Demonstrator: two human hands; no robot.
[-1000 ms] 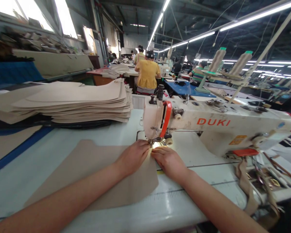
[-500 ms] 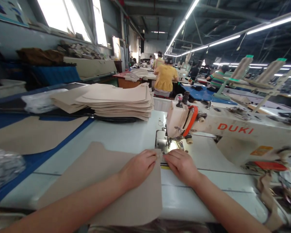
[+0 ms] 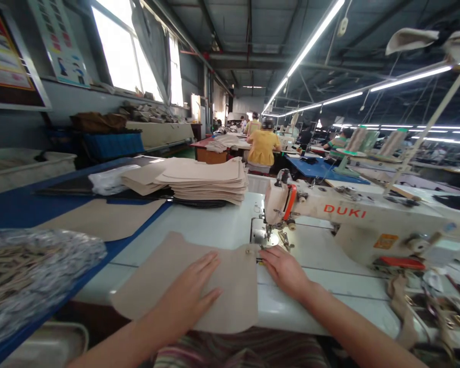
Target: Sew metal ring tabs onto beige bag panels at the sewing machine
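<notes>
A beige fabric panel (image 3: 157,271) lies flat on the white sewing table (image 3: 214,225) in front of the DUKI sewing machine (image 3: 352,220). My left hand (image 3: 189,291) rests flat on the panel, fingers stretched out and apart. My right hand (image 3: 285,268) sits at the panel's right edge, just below the needle area (image 3: 272,237), fingers curled onto the cloth edge as if pinching it.
A stack of beige cut panels (image 3: 203,181) stands behind on the table. At the left lie a clear bag of pieces (image 3: 26,276) and blue bins (image 3: 113,143). Thread cones (image 3: 358,138) stand behind the machine. Other people sit at machines further back (image 3: 262,145).
The panel has been drawn back from under the presser foot towards me. My left hand slid down from the needle and spread flat on the cloth. The view tilted upward and left.
</notes>
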